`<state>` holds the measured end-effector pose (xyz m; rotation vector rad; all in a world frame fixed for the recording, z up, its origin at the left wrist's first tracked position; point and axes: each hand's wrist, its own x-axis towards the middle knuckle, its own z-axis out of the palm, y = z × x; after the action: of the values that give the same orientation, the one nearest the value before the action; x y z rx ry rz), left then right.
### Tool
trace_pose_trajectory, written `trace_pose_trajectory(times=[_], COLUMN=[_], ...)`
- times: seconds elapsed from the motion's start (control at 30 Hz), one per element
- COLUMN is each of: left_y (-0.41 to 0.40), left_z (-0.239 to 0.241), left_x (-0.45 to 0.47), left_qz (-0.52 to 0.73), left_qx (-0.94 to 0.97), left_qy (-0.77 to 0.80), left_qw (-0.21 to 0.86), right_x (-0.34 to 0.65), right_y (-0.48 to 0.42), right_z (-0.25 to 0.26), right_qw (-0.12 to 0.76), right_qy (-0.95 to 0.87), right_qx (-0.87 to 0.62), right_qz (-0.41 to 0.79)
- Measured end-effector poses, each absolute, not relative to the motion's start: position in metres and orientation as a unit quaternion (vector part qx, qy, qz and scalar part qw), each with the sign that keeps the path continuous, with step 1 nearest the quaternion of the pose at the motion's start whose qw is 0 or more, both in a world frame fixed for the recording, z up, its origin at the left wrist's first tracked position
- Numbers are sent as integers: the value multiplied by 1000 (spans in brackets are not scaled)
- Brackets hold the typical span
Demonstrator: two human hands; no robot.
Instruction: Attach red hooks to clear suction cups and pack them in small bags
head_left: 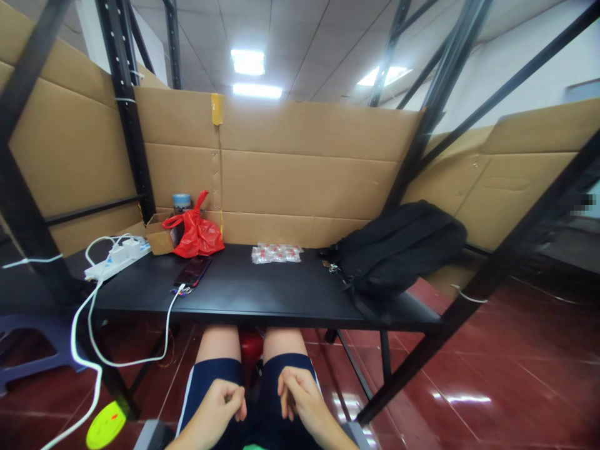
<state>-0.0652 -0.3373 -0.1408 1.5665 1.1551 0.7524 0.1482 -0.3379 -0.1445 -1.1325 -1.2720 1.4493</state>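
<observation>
No legible text, label, brand, number or sign found. Any marking on the clear packet and the jar on the surface is too small to read.

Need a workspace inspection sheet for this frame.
Surface: black tabletop, items along back and sides.
Job's things: dark navy shorts under left hand and right hand; nothing held.
Clutter: clear plastic packet of red-and-white pieces, dark smartphone, red plastic bag, small cardboard box, black backpack.
Hands: both loosely curled, resting on the lap.
Cables: white power strip at left; white cable by the smartphone hangs over the front edge.
Surroundings: brown cardboard panels, black metal frame, glossy red floor.
</observation>
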Motion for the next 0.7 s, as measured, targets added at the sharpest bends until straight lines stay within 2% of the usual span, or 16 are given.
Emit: trace_pose_trajectory(times=[0.13,0.4,0.53,0.7], left_y=[-337,-340,-336,-333], left_z=[-147,-153,-162,-158], left_x=[-65,-62,-62,-61], left_qz=[301,377,398,413], left_qx=[642,607,593,578], left_qy=[502,360,374,374], left_qw=[495,600,592,596], right_x=[144,149,150,144], right_y=[-342,-341,-337,-339], right_z=[-141,-146,-150,-154], right_qw=[432,377,378,385], right_qy=[-521,-558,-546,-555], right_qx=[-420,-472,-497,-459], right_qz=[605,569,559,578])
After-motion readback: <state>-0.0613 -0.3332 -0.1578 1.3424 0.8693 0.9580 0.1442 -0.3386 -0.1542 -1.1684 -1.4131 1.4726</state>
